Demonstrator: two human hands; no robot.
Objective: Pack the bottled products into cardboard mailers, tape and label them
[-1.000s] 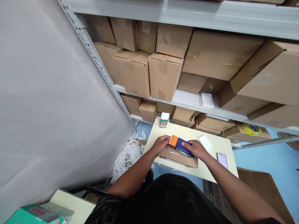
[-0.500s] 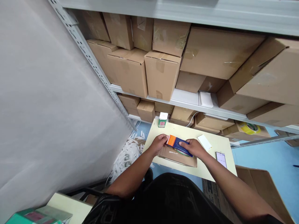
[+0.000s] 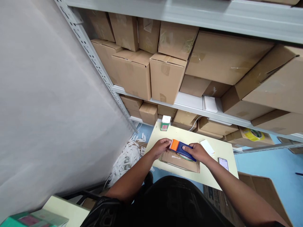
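My right hand is wrapped round a blue tape dispenser with an orange toothed front, thumb on its top side. The dispenser hovers over or rests on a small cardboard box; which of the two I cannot tell. Part of the tape roll shows below its body. Close against the orange toothed edge, the fingertips of my left hand are pinched together. What they hold is too small to make out. The cardboard box lies on a pale yellow table, under both hands.
A green and white small box stands at the table's back left. A white card and a phone lie on the right. Shelves with cardboard boxes rise behind. White paper strips cover the floor at left.
The view has shifted slightly, so everything sits a little lower in the picture. Both hands and the dispenser keep nearly the same position over the box.
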